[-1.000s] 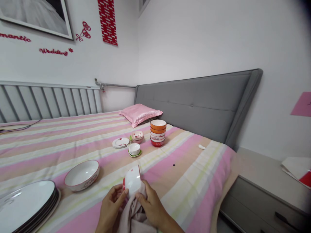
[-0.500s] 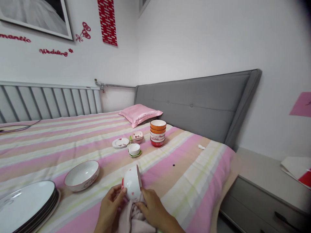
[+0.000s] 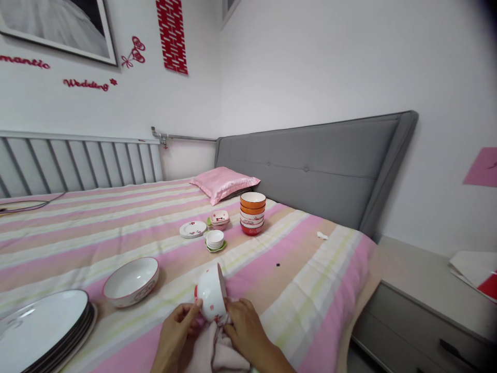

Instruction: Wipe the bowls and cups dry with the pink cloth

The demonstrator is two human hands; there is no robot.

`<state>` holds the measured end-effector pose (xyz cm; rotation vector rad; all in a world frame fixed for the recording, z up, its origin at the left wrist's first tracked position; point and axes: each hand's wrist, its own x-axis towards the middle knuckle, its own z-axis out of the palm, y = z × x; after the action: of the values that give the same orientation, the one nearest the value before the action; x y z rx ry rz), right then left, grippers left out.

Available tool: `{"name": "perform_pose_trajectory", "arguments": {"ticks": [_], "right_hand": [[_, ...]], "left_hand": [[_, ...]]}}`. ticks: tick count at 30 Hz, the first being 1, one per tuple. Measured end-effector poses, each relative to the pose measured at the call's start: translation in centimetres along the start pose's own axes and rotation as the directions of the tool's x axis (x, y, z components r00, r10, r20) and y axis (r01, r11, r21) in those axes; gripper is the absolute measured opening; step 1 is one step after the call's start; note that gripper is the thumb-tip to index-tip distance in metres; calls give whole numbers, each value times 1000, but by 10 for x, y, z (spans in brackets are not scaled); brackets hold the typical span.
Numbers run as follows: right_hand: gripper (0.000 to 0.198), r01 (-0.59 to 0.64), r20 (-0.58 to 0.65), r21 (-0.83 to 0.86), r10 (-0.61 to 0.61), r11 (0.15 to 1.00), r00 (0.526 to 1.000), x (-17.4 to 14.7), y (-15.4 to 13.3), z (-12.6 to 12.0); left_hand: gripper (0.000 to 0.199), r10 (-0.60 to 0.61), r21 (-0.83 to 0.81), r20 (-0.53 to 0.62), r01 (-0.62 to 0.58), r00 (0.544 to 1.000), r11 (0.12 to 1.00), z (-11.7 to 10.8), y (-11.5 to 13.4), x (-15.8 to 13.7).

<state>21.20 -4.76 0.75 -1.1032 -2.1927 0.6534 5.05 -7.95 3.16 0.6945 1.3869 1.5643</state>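
Observation:
A white bowl (image 3: 210, 292) with small red marks and a red foot is tipped on its side, its mouth facing right. My left hand (image 3: 176, 331) grips it at the red foot, thumb and fingers closed. At the bowl's rim, my right hand (image 3: 246, 326) is closed on a pale pink cloth (image 3: 221, 352), pressing it against the rim. The cloth hangs below the bowl between both hands. Part of the right fingers is hidden behind the bowl and cloth.
Left of my hands lie a wide bowl (image 3: 132, 282) and a stack of plates (image 3: 46, 321). Farther back stand stacked orange, white and red bowls (image 3: 252, 217), small plates (image 3: 193, 228) and small dishes (image 3: 215, 239). A pink pillow (image 3: 225, 182) lies near the headboard (image 3: 310, 166).
The bowl has turned slightly, so its red marks sit differently. My right hand has shifted a little right along the rim with the cloth. My left hand stays at the foot.

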Motion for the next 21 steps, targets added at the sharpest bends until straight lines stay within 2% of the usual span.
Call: {"name": "perform_pose_trajectory", "arguments": {"ticks": [4, 7, 9, 11, 13, 15, 18, 21], "right_hand": [[43, 34, -37, 60, -32, 998, 999, -1, 3, 2], [26, -18, -55, 249, 33, 968, 998, 0, -3, -3], [20, -39, -41, 490, 68, 871, 997, 3, -9, -9], [28, -21, -44, 718, 76, 695, 996, 6, -15, -14], [38, -23, -50, 844, 122, 536, 991, 8, -19, -17], [44, -62, -27, 889, 188, 453, 982, 10, -21, -18], [49, -106, 8, 897, 225, 430, 974, 11, -22, -18], [48, -103, 18, 885, 187, 455, 982, 10, -22, -18]], "left_hand": [[47, 71, 94, -14, -69, 997, 993, -4, 1, -2], [43, 141, 88, 23, -143, 990, 986, -7, 4, -2], [40, 172, 66, 61, -176, 983, 982, -8, 7, -3], [40, 173, 56, 116, -180, 978, 982, -8, 8, -3], [45, 166, 64, 168, -178, 972, 982, -7, 8, -3], [53, 165, 90, 196, -185, 967, 979, -6, 6, -3], [61, 171, 134, 188, -197, 967, 971, -5, 4, -2], [62, 176, 145, 168, -201, 970, 969, -5, 3, -1]]}}
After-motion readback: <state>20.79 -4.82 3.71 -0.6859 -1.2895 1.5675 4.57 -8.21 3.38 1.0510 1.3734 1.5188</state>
